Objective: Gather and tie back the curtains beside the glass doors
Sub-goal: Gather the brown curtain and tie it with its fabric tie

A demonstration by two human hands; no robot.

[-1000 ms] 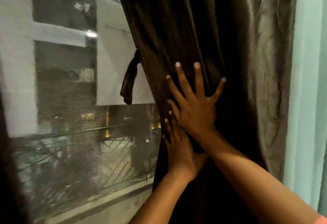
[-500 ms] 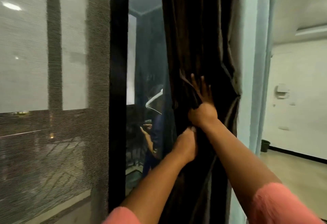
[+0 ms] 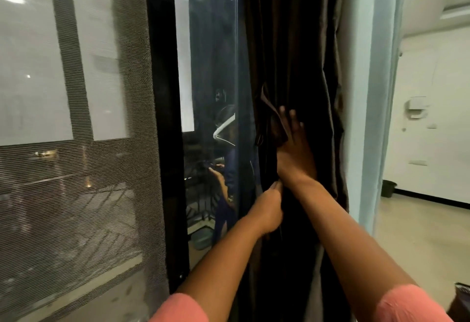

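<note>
While the dark curtain (image 3: 292, 67) is bunched into a narrow column at twelve o'clock, beside the glass door (image 3: 211, 92), its lower folds are gripped by the curled left hand (image 3: 267, 211); just above, at one o'clock, a brown tie-back strap (image 3: 270, 123) is pressed to the cloth by the right hand (image 3: 296, 153), fingers (image 3: 292, 120) nearly straight; a second ago both palms were spread flat, so gathering is judged done and tying begun; beyond, a pale wall (image 3: 432, 80) is seen.
</note>
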